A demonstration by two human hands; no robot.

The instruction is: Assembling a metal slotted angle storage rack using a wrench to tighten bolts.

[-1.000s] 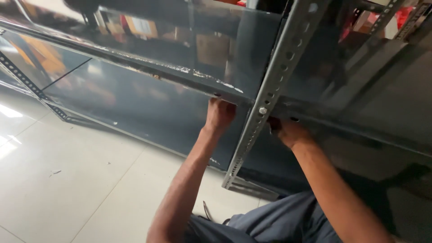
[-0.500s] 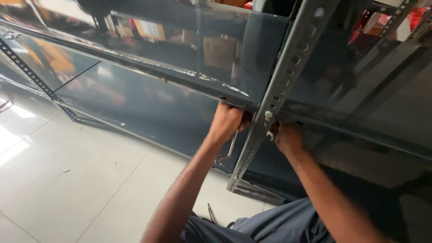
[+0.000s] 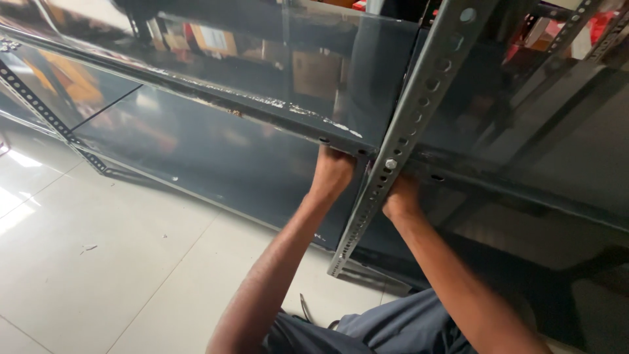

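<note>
A grey slotted metal upright (image 3: pixel 419 105) of a dark shelving rack runs diagonally through the view, with a bolt head (image 3: pixel 391 164) where it meets the shelf edge (image 3: pixel 262 108). My left hand (image 3: pixel 332 174) reaches up under that edge just left of the upright, its fingers hidden beneath the shelf. My right hand (image 3: pixel 401 196) presses in behind the upright just below the bolt, fingers out of sight too. What either hand holds cannot be seen.
Dark glossy shelf panels (image 3: pixel 216 157) fill the rack above and below. A second slotted upright (image 3: pixel 46 111) stands at the left. The floor is pale tile (image 3: pixel 98 262). A thin metal tool (image 3: pixel 305 308) lies on the floor by my grey-blue trousers (image 3: pixel 386 328).
Half a second ago a slim metal tool showed beside my left hand; now it is out of sight. Both hands have stayed at the joint under the shelf edge.
</note>
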